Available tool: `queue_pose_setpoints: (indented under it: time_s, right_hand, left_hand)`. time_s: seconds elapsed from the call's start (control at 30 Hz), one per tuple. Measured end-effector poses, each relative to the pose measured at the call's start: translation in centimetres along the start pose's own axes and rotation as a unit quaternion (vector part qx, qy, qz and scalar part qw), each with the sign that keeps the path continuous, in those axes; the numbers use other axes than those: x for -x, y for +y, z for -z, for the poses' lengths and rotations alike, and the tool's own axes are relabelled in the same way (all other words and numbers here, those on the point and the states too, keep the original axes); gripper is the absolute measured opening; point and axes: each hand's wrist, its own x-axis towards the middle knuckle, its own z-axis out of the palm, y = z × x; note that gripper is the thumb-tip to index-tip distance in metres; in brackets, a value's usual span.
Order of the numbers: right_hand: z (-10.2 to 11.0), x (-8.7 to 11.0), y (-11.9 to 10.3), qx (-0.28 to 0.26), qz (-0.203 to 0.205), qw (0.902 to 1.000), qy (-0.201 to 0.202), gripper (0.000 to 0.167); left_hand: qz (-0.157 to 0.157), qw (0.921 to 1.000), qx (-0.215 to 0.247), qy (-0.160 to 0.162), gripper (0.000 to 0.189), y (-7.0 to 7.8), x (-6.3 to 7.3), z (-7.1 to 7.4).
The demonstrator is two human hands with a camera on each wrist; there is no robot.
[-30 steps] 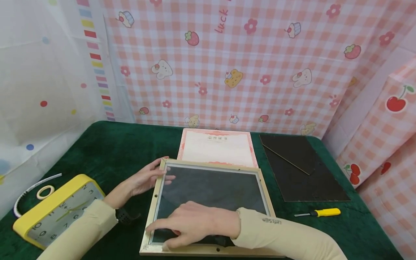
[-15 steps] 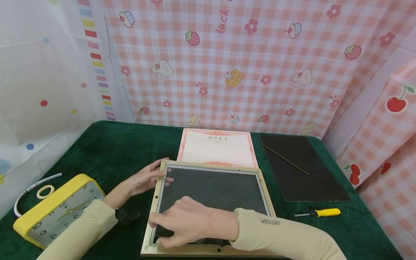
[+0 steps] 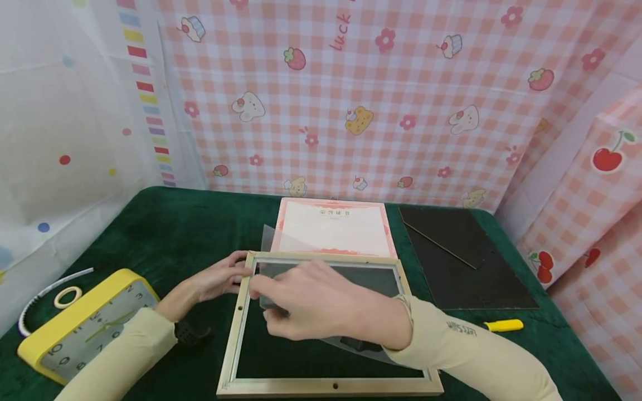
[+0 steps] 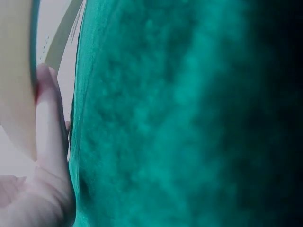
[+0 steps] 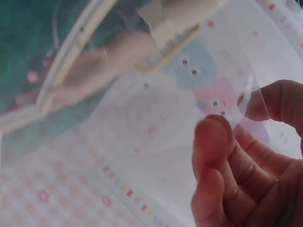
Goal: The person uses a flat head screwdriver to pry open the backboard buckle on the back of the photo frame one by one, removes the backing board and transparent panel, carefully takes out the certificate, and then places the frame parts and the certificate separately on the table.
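Observation:
A pale wooden picture frame (image 3: 281,385) lies in front of me, with green cloth visible through its opening. My left hand (image 3: 215,281) grips its left rail near the far corner; in the left wrist view, fingers lie along the rail (image 4: 19,85). Over the frame, my right hand (image 3: 321,306) pinches the edge of a clear plastic sheet (image 3: 268,238) between thumb and fingers. The sheet is tilted up out of the frame, one corner standing beyond the far rail. In the right wrist view the clear sheet (image 5: 251,71) shows a reflection of an arm and the frame.
A certificate (image 3: 333,228) lies behind the frame. To the right are a black backing board (image 3: 466,273) with a thin rod (image 3: 441,245) on it and a yellow-handled screwdriver (image 3: 504,325). On the left sit a yellow clock (image 3: 95,323), a ring (image 3: 67,297) and a curved white tube (image 3: 55,287).
My right hand has lifted from the frame's near left corner and moved up and away, raising the clear sheet out of the frame. My left hand stays on the rail.

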Motion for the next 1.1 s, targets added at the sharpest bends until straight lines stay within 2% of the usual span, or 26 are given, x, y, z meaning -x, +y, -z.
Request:
queue_pose_setpoints:
  time_s: [0.33,0.47,0.57,0.73,0.87,1.0,1.1]
  right_hand:
    - [5.4,2.0,0.6,-0.015,-0.07,0.9975,0.002,0.025]
    - [6.3,2.5,1.0,-0.042,-0.08,0.9959,0.009,0.028]
    - [6.6,2.9,1.3,-0.071,-0.082,0.9936,0.03,0.029]
    - [8.2,3.9,1.7,-0.102,-0.106,0.984,0.1,0.029]
    - [10.1,5.1,2.1,-0.066,-0.114,0.9743,0.183,0.028]
    - [11.8,6.5,2.5,-0.011,-0.135,0.9536,0.269,0.027]
    - [12.4,7.5,3.2,-0.023,-0.163,0.936,0.311,0.027]
  left_hand:
    - [-0.017,0.9951,-0.096,0.016,0.054,-0.2,0.1,0.2]
    - [-0.022,0.993,-0.114,0.024,0.052,-0.1,0.1,0.2]
    - [-0.02,0.9926,-0.117,0.025,0.053,-0.2,0.1,0.3]
    - [-0.019,0.9925,-0.118,0.026,0.053,-0.4,0.0,0.5]
    - [-0.021,0.992,-0.122,0.027,0.054,-0.4,-0.1,0.5]
    - [-0.022,0.9909,-0.129,0.03,0.054,-0.3,0.0,0.3]
    - [-0.021,0.9875,-0.151,0.04,0.055,-0.1,0.2,0.0]
